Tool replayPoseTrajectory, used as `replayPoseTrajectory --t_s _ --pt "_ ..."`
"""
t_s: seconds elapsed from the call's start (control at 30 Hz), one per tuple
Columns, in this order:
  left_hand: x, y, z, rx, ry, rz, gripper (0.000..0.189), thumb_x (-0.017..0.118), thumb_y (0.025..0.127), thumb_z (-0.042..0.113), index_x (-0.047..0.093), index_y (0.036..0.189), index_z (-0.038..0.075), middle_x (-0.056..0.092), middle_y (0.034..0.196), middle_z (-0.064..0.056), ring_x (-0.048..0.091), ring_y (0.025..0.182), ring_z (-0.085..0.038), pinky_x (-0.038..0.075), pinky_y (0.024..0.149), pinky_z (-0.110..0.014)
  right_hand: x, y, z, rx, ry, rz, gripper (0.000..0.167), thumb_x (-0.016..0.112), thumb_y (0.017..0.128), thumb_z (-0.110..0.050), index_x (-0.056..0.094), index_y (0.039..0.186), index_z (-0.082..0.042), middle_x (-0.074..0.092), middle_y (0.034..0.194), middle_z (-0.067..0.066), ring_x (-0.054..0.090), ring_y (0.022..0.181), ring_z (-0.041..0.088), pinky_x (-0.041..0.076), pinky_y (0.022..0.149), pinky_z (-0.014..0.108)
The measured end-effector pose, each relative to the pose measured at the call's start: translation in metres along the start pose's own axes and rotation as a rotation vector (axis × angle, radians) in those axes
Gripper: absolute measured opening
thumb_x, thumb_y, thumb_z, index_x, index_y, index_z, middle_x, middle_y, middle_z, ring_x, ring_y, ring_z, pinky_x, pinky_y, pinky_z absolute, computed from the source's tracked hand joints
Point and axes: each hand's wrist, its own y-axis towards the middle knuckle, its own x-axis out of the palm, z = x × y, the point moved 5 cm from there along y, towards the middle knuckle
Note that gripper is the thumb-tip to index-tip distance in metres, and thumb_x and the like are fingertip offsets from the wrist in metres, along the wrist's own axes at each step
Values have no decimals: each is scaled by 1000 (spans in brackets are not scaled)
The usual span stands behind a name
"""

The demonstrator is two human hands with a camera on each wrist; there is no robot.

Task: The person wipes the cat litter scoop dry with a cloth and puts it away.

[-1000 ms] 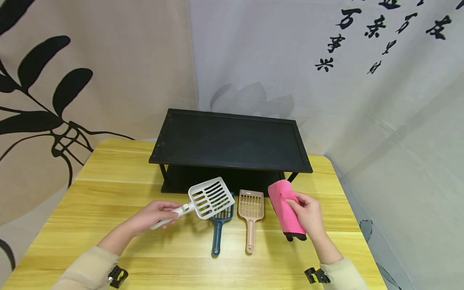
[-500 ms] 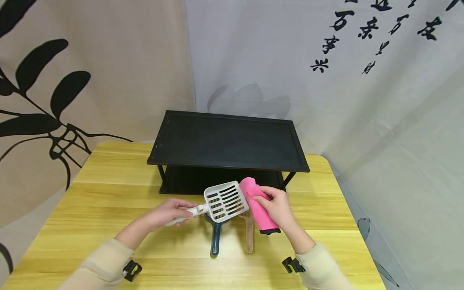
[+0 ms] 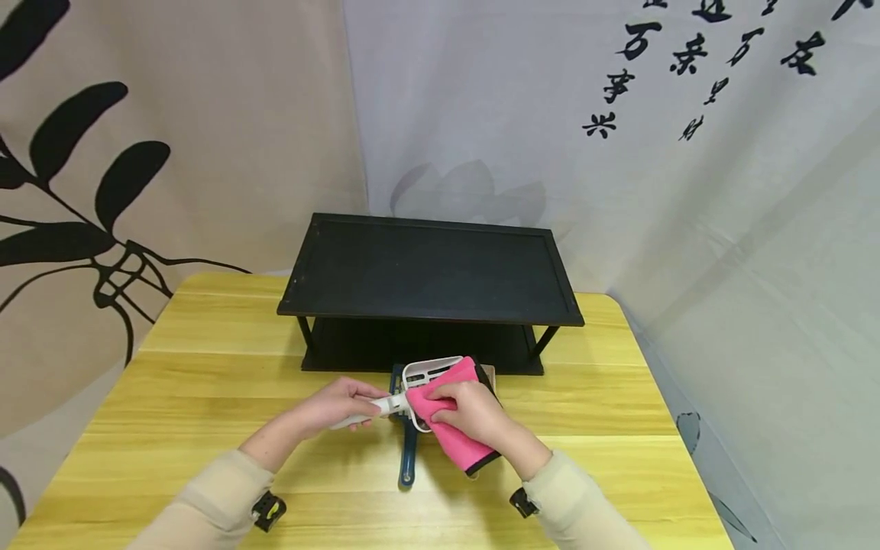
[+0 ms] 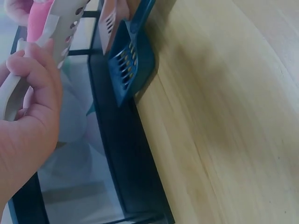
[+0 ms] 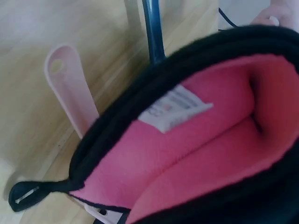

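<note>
My left hand (image 3: 337, 406) grips the handle of a white slotted litter scoop (image 3: 393, 403), held above the table with its head toward the right. My right hand (image 3: 474, 416) pinches a folded pink cloth (image 3: 455, 444) against the scoop's head, covering much of it. In the right wrist view the cloth (image 5: 187, 149) shows black edging, a white label and a hanging loop. Below lies a dark blue litter scoop (image 3: 409, 462), partly hidden by the white one. Beside it is a pinkish-beige litter scoop (image 5: 70, 88), mostly covered in the head view.
Behind the hands stands a black two-tier rack (image 3: 433, 267), its lower shelf (image 3: 357, 344) close to the scoop heads. All this is on a wooden table (image 3: 227, 359). Printed curtains (image 3: 474, 99) hang behind the table and along its right side.
The right hand has brought the pink cloth leftward from beside the white scoop onto its head. The left hand has shifted right with the scoop. The cloth now hides most of the beige scoop.
</note>
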Motion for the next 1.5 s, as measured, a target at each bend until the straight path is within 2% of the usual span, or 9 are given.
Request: replayPoseTrajectory --t_s 0.17,0.23,0.4,0.5,0.8,0.93,1.23,1.37,1.5 --pt "3 2 1 2 -4 -7 43 60 89 14 54 125 -8 66 89 -7 55 66 -8 43 53 -17 5 3 4 -19 -51 -12 19 72 81 -19 72 98 -12 62 123 11 57 115 25 49 92 37" --pt "4 4 2 17 -12 -11 43 59 89 13 54 125 -8 66 89 -8 54 66 -8 42 52 -17 6 5 6 -27 -81 -7 16 73 80 -20 71 95 -13 65 118 8 60 111 22 50 89 35" --pt "5 7 6 39 -26 -32 41 58 89 10 54 124 -11 66 94 -15 55 66 -9 42 52 -17 11 6 8 -62 -167 1 8 73 79 -16 71 87 -15 67 88 -3 62 81 10 50 74 23" --pt "5 7 6 39 -25 -45 40 58 89 8 54 123 -12 66 95 -18 55 64 -8 42 52 -17 9 4 9 -41 -229 11 6 73 78 -13 72 84 -15 66 84 -3 60 75 8 50 70 22" --pt "4 4 16 65 -39 -74 42 57 91 11 51 126 -11 66 89 -7 53 62 -6 41 51 -15 -15 -5 12 -6 -400 67 16 68 76 -3 75 83 -17 64 81 -4 62 72 9 51 63 25" --pt "1 3 16 70 -37 -68 43 57 91 12 51 127 -11 66 90 -8 54 63 -7 41 51 -16 -24 -8 18 3 -380 101 15 69 76 -2 74 83 -14 64 81 -3 63 72 11 53 64 26" --pt "-12 -8 8 37 10 -48 43 60 88 11 53 124 -12 66 94 -10 55 64 -8 42 51 -18 -51 -24 56 89 -329 254 11 79 70 -6 72 78 -11 60 75 -2 62 69 14 52 62 27" --pt "-11 -5 8 30 10 -57 43 60 88 11 53 124 -11 66 93 -10 56 64 -9 42 51 -17 -69 -21 46 78 -256 304 12 80 71 -8 72 81 -8 63 78 1 60 71 14 53 64 27" --pt "-2 3 10 20 14 -82 43 60 87 11 54 124 -10 66 89 -9 54 62 -8 41 50 -17 -73 -11 17 17 -193 284 12 78 73 -8 73 83 -7 64 82 1 59 73 14 52 66 26"
